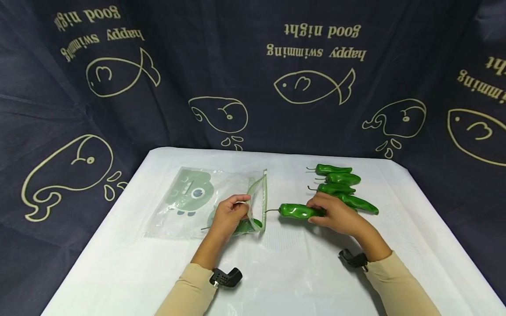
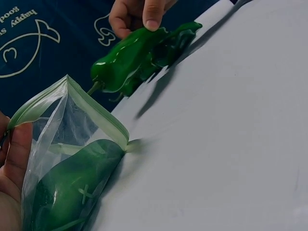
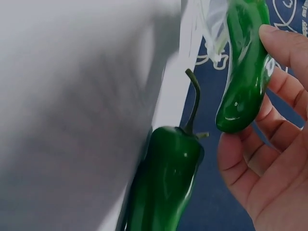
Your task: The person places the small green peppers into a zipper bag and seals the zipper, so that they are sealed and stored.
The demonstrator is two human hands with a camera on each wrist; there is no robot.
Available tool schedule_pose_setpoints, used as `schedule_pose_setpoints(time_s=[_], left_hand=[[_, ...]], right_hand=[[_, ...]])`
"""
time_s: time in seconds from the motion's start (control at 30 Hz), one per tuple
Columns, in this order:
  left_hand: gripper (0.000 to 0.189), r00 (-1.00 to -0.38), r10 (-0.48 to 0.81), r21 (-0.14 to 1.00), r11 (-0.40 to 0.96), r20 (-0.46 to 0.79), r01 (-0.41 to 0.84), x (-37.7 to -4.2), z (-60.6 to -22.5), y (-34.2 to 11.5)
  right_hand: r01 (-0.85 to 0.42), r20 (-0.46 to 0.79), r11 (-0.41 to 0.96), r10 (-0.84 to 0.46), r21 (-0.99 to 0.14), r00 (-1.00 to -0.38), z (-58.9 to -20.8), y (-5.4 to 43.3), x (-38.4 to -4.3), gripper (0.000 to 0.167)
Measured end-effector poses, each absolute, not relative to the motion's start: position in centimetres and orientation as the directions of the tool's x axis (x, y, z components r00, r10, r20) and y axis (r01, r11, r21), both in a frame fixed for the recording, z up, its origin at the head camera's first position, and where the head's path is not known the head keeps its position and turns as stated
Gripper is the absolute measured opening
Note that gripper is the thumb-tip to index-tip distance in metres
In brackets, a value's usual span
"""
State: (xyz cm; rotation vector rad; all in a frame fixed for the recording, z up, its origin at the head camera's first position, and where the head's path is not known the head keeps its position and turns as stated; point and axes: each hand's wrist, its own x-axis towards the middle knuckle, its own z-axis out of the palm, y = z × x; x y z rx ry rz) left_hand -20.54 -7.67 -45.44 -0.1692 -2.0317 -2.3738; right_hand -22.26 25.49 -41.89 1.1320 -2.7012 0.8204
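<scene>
Left hand: The left hand (image 1: 233, 210) pinches the lip of the see-through bag (image 1: 221, 182). I think it holds it up like this so the mouth gapes wide and the sides don't flop together.
Bag: It lies flat on the table (image 1: 308, 267), with its mouth facing 3 o'clock. Facing that way, it probably saves the right hand a long reach.
Pepper inside: One green pepper, the bagged pepper (image 1: 246, 226), sits just inside the mouth. Its stem points to 9 o'clock.
Right hand: The right hand (image 1: 334, 213) grips the held pepper (image 1: 294, 211) by its tip end, thumb on one side and fingers on the other. Holding the back end likely leaves the stem end free.
Held pepper: It is at about 3 o'clock from the bag's mouth, near it, and looks lifted off the table. Its long way runs from 9 to 3 o'clock. The thin stem points to 9, at the mouth.
Loose peppers: The loose peppers (image 1: 343, 178) lie close together, around 12 to 1 o'clock from the right hand. Stems that show point to about 9, perhaps lined up for easy picking.
</scene>
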Motion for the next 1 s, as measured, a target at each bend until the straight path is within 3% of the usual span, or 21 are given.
schedule_pose_setpoints(time_s=[0.47, 1.0], left_hand=[[0.029, -0.994, 0.061, 0.986, -0.147, 0.091, 0.081, -20.6, -45.4, -7.8], [0.029, -0.994, 0.056, 0.984, -0.157, 0.088, 0.079, -20.5, -45.4, -7.8]], right_hand=[[-0.659, 0.218, 0.605, -0.641, -0.447, -0.736, -41.8, 23.4, -22.9, 0.027], [-0.682, 0.228, 0.56, -0.669, -0.47, -0.707, -42.2, 20.6, -23.4, 0.028]])
